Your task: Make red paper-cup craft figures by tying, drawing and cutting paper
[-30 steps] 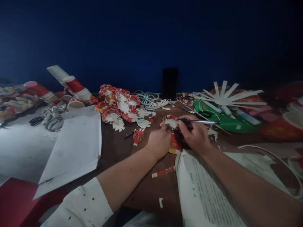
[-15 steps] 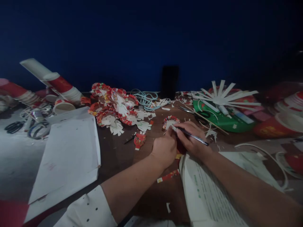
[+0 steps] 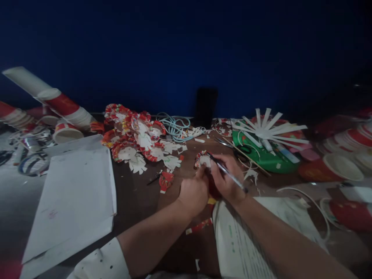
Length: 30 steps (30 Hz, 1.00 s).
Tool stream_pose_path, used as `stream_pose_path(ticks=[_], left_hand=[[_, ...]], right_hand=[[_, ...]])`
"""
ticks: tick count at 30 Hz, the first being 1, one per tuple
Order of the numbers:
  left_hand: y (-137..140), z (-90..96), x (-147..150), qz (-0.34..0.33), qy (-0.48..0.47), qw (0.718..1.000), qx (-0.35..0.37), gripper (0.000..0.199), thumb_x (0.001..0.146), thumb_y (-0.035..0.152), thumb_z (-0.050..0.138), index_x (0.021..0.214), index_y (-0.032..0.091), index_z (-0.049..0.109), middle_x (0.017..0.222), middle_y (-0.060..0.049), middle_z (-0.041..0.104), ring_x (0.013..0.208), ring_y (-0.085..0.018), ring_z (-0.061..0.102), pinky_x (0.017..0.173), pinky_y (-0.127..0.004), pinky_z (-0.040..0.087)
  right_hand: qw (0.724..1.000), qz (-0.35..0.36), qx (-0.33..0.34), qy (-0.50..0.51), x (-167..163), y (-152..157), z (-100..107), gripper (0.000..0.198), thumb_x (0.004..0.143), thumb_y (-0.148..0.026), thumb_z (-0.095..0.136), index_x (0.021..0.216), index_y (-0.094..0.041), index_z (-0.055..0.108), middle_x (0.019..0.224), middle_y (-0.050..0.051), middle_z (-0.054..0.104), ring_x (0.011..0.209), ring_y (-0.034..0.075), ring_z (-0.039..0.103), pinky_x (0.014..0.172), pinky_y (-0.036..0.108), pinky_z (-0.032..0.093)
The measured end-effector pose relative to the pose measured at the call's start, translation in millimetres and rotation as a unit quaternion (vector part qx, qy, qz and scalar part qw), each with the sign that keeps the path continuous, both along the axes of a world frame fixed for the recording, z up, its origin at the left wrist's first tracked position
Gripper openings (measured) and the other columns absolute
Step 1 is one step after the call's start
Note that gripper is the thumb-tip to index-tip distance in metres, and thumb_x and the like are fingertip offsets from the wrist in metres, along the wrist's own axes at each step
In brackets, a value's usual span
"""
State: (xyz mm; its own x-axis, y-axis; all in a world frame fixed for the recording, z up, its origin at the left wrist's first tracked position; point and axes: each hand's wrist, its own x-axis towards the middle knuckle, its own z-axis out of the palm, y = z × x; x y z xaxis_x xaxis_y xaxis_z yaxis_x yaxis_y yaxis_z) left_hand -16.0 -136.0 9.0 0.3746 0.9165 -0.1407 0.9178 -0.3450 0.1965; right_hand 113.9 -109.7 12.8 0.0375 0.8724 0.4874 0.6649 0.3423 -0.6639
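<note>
My left hand (image 3: 194, 193) rests on the table, fingers curled, with its index finger pressing on a small paper cutout (image 3: 205, 161) that has a white middle and a red patterned rim. A pen (image 3: 229, 173) with a clear barrel is gripped in my right hand (image 3: 228, 180); its dark front end points to the upper left over the cutout. My two hands almost touch, and they hide the cutout's lower part. Left of them lies a red paper piece (image 3: 166, 181) with a white tab. A red paper strip (image 3: 199, 226) is below my left hand.
Finished-looking paper figures (image 3: 142, 133) are heaped at the back left, beside a pale blue cord (image 3: 177, 128). Scissors (image 3: 244, 151) lie near a green bag (image 3: 261, 159) under white paper strips. Printed sheets (image 3: 232, 240), a white board (image 3: 72, 193) and paper cups (image 3: 68, 133) surround the workspace.
The view has shifted, so most things appear slightly farther left and lower. Both hands stay at the cutout, and the pen remains in my right hand.
</note>
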Motion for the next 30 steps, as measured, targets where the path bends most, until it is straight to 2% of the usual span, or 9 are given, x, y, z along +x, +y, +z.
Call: stream_pose_path(ticks=[2, 5, 12, 16, 22, 26, 30], left_hand=[[1, -0.8, 0, 0.009, -0.011, 1.0, -0.001, 0.047, 0.092, 0.024, 0.034, 0.138, 0.02, 0.042, 0.147, -0.013, 0.039, 0.084, -0.017, 0.067, 0.067, -0.029, 0.055], [6, -1.3, 0, 0.015, -0.015, 1.0, -0.007, 0.05, 0.091, 0.023, 0.035, 0.141, 0.019, 0.038, 0.149, -0.012, 0.036, 0.09, -0.017, 0.066, 0.069, -0.028, 0.055], [19, 1.5, 4, -0.002, -0.005, 1.0, -0.005, 0.057, 0.087, 0.022, 0.039, 0.143, 0.016, 0.032, 0.152, -0.013, 0.031, 0.09, -0.018, 0.066, 0.069, -0.03, 0.055], [17, -0.7, 4, 0.006, -0.014, 1.0, 0.005, 0.055, 0.089, 0.023, 0.037, 0.143, 0.017, 0.032, 0.152, -0.012, 0.031, 0.095, -0.019, 0.065, 0.07, -0.03, 0.056], [13, -7.4, 1, 0.013, -0.049, 0.998, 0.04, 0.048, 0.089, 0.021, 0.038, 0.136, 0.016, 0.039, 0.146, -0.011, 0.04, 0.107, -0.018, 0.059, 0.085, -0.029, 0.054], [13, -8.0, 1, 0.01, -0.049, 0.998, 0.043, 0.044, 0.09, 0.021, 0.036, 0.134, 0.016, 0.04, 0.141, -0.012, 0.044, 0.103, -0.017, 0.061, 0.085, -0.028, 0.053], [12, -2.9, 4, 0.019, -0.025, 0.999, 0.031, 0.043, 0.093, 0.021, 0.031, 0.135, 0.014, 0.039, 0.137, -0.014, 0.048, 0.092, -0.016, 0.065, 0.075, -0.027, 0.054]], right_hand=[[0.999, -0.029, 0.022, -0.01, 4, 4, -8, 0.022, 0.086, -0.035, 0.055, 0.102, -0.021, 0.061, 0.094, 0.008, 0.068, 0.086, 0.021, 0.065, 0.076, 0.034, 0.053], [0.998, -0.056, 0.009, -0.004, 14, 9, -14, 0.023, 0.085, -0.035, 0.058, 0.101, -0.02, 0.062, 0.091, 0.008, 0.068, 0.082, 0.021, 0.066, 0.075, 0.035, 0.053], [0.999, -0.046, -0.006, 0.003, 22, 8, -11, 0.024, 0.084, -0.035, 0.059, 0.103, -0.02, 0.062, 0.089, 0.007, 0.069, 0.078, 0.02, 0.066, 0.075, 0.034, 0.054], [0.999, -0.033, -0.002, -0.013, 23, 5, -12, 0.023, 0.085, -0.036, 0.057, 0.103, -0.021, 0.063, 0.094, 0.008, 0.069, 0.084, 0.021, 0.065, 0.078, 0.035, 0.053], [1.0, -0.008, 0.0, -0.03, 22, 1, -13, 0.022, 0.086, -0.034, 0.056, 0.103, -0.022, 0.064, 0.097, 0.007, 0.068, 0.088, 0.021, 0.065, 0.081, 0.035, 0.053], [0.999, 0.009, 0.007, -0.044, 22, 2, -13, 0.02, 0.087, -0.033, 0.055, 0.1, -0.021, 0.064, 0.097, 0.007, 0.069, 0.089, 0.02, 0.065, 0.082, 0.035, 0.052], [0.999, 0.0, 0.021, -0.048, 21, 6, -12, 0.02, 0.086, -0.033, 0.056, 0.1, -0.02, 0.065, 0.095, 0.007, 0.069, 0.087, 0.02, 0.065, 0.082, 0.034, 0.052]])
